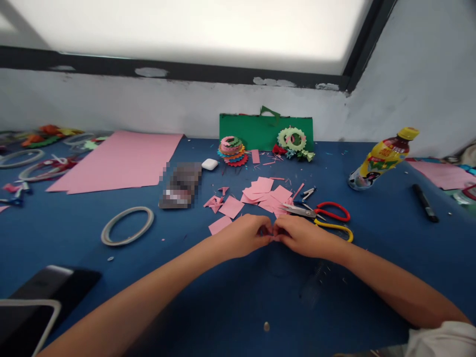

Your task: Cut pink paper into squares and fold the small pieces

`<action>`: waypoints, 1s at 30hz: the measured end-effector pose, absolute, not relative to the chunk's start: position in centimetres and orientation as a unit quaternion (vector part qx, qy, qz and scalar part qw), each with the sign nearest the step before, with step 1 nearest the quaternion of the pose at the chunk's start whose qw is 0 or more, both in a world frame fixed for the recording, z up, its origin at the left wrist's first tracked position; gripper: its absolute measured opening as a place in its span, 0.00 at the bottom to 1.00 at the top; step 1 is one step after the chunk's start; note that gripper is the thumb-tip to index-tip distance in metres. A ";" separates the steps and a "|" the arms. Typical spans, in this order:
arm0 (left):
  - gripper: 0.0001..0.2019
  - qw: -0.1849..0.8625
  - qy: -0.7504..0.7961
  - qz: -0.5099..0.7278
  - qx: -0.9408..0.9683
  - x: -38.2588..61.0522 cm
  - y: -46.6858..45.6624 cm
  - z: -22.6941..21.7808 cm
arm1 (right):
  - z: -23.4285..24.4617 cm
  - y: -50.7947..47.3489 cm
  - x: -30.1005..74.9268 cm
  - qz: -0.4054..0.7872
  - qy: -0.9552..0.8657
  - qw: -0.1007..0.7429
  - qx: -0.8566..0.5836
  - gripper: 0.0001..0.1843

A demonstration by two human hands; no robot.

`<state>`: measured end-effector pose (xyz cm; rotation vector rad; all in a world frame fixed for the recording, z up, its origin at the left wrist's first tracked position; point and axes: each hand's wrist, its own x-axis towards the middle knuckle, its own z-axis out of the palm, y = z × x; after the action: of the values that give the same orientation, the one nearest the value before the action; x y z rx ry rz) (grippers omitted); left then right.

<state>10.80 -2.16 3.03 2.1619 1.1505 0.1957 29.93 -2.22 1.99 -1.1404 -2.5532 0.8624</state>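
My left hand [248,235] and my right hand [297,235] meet above the blue table, fingertips pinched together. Between them a small bit of pink paper [274,238] just shows; the fingers hide most of it. Right behind the hands lies a loose pile of pink paper squares [260,188]. A pair of scissors [332,212] with one red and one yellow handle rests beside my right hand, blades pointing left over the pile. Small folded pink pieces [214,202] sit to the left of the pile.
Large pink sheets [122,158] lie at the back left, near a pixelated phone [181,185] and a tape roll [107,233]. Paper rings [233,151] stand before a green board [253,130]. At right are a yellow-capped bottle [383,159] and a black pen [425,203].
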 end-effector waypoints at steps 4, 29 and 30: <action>0.09 0.378 0.406 0.115 0.824 10.6 -1.7 4.4 | 3.4 -1.7 30.5 0.305 -0.862 0.140 -0.379 0.03; 0.09 0.592 0.334 0.371 0.633 11.3 -1.4 4.3 | 4.4 -1.3 31.2 0.457 -0.774 0.277 -0.339 0.14; 0.10 0.601 0.332 0.381 0.620 11.4 -1.4 4.4 | 4.8 -1.5 31.2 0.438 -0.791 0.266 -0.335 0.15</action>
<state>11.35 -1.41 4.44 1.4361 0.7689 0.8828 31.18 -1.51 4.78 -0.9044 -2.1354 1.1837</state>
